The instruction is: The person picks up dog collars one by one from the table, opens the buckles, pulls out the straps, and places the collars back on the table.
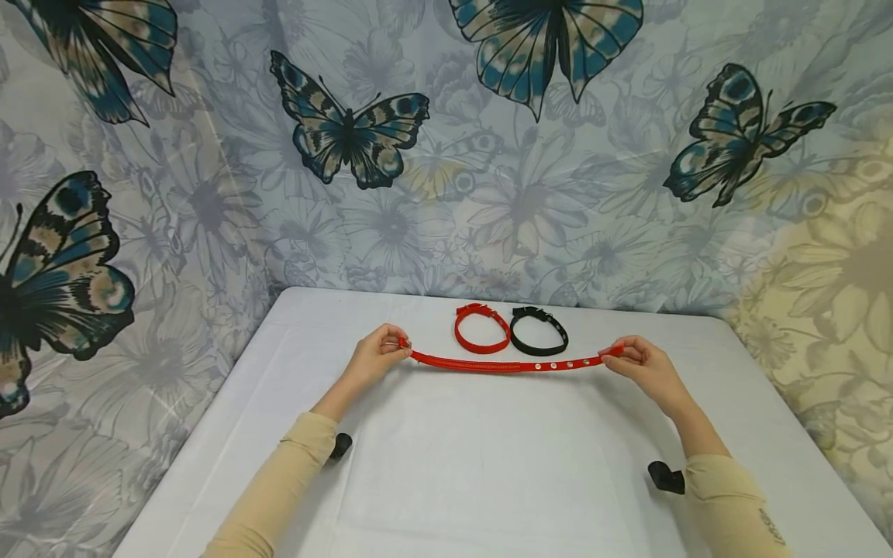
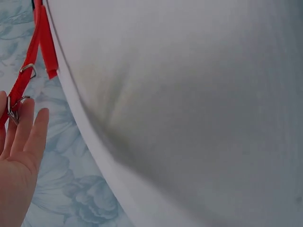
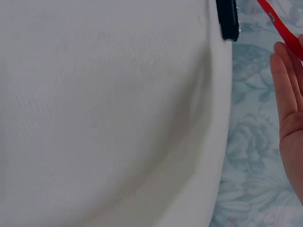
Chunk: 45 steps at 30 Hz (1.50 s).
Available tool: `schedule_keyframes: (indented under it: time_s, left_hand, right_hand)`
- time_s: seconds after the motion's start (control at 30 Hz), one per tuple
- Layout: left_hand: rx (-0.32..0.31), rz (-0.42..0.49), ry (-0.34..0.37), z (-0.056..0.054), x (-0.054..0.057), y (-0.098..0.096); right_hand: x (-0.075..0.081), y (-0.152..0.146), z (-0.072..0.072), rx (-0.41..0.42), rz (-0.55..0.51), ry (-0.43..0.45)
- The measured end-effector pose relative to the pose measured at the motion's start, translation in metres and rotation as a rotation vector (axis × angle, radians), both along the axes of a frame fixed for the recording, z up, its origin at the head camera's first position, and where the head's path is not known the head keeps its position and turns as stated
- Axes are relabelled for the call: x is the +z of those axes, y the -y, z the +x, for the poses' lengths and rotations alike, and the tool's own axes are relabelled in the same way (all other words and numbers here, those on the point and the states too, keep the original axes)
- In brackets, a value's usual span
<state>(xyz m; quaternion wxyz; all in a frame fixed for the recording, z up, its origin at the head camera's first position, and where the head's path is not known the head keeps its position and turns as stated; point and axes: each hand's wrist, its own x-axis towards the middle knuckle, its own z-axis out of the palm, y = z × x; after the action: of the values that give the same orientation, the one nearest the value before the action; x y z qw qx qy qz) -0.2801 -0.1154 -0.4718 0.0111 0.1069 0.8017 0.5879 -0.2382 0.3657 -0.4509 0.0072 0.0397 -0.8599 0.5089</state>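
i've got red strap (image 1: 481, 365) pinched both ends: left hand (image 1: 377, 358) at buckle end (image 2: 19, 88), right hand (image 1: 649, 370) at holed end (image 3: 284, 32). long axis runs left-right, slight sag, nearside of red loop (image 1: 481, 349) and black loop (image 1: 540, 351).

"Where does the head view look from?"
"Above the near side of the tabletop (image 1: 488, 465), facing forward and down toward the far butterfly backdrop (image 1: 391, 225)."
"And the wrist views?"
"Closer; each shares part of the red strap (image 1: 474, 364) with the head view."
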Motion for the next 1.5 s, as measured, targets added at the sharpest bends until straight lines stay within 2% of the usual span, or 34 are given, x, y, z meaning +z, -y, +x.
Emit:
schedule_keyframes:
  time_s: [0.17,0.3,0.57,0.7,0.9,1.1,1.23,1.5]
  left_hand:
    - [-0.022,-0.129,-0.051,0.000,-0.005,0.005]
    - [-0.048,-0.250,-0.131,-0.001,-0.010,0.008]
    - [-0.028,-0.666,-0.279,-0.001,-0.008,0.011]
    - [-0.045,-0.797,-0.395,-0.001,-0.007,0.010]
    - [-0.066,-0.905,-0.597,-0.001,-0.010,0.010]
    - [-0.082,-1.078,-0.797,0.001,-0.015,0.011]
    - [-0.103,-1.143,-0.814,0.003,-0.016,0.010]
    - [-0.148,-1.106,-0.693,0.007,-0.019,0.012]
  right_hand:
    - [-0.001,-0.004,-0.002,0.020,0.054,0.027]
    - [-0.003,-0.006,-0.004,0.039,0.114,0.014]
    - [-0.009,-0.011,-0.008,0.089,0.410,-0.081]
    - [-0.013,-0.010,-0.009,0.112,0.510,-0.077]
    - [-0.020,-0.005,-0.011,0.148,0.605,-0.092]
    - [-0.020,0.001,-0.009,0.192,0.699,-0.169]
    - [-0.020,0.004,-0.008,0.196,0.742,-0.218]
    - [-0.020,0.006,-0.007,0.131,0.749,-0.214]
